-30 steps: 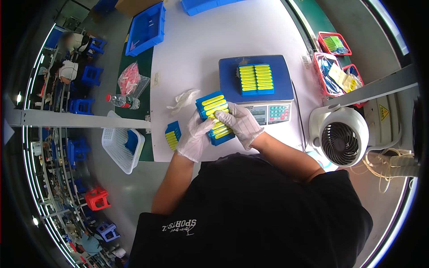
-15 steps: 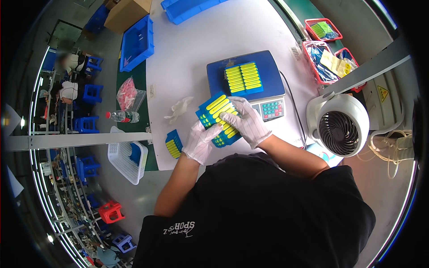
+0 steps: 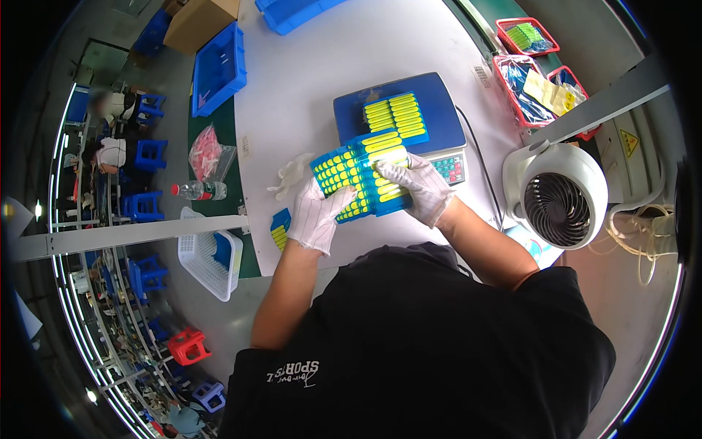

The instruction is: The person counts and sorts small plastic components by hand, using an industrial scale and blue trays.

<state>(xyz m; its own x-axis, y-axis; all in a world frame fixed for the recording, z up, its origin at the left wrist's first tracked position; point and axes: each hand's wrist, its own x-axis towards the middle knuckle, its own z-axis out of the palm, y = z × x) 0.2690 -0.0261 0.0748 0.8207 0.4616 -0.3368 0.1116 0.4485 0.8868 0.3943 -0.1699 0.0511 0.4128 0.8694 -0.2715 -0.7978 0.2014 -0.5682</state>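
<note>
Both hands wear white gloves with thin stripes. Between them, over the table in front of the scale, is a blue sheet with raised yellow pads (image 3: 340,170). Short pads cover its left part, long bars its right part. My left hand (image 3: 316,216) grips the left edge, thumb on top; my right hand (image 3: 424,189) grips the right side, thumb across the bars. Whether it is one sheet or several, I cannot tell. Similar blue-and-yellow sheets (image 3: 396,113) lie on the blue platform of the scale (image 3: 444,110). Another blue-and-yellow piece (image 3: 279,233) lies beside my left hand.
A loose white glove (image 3: 291,175) lies left on the table. Further left are a plastic bottle (image 3: 199,191), a bag of pink pieces (image 3: 210,155), a white basket (image 3: 208,260) and a blue bin (image 3: 219,73). At right stand a white fan (image 3: 559,201) and red baskets (image 3: 518,117).
The blue sheet has turned and spread flatter, showing more short pads on its left part. My left hand has shifted slightly left and up, my right hand slightly right.
</note>
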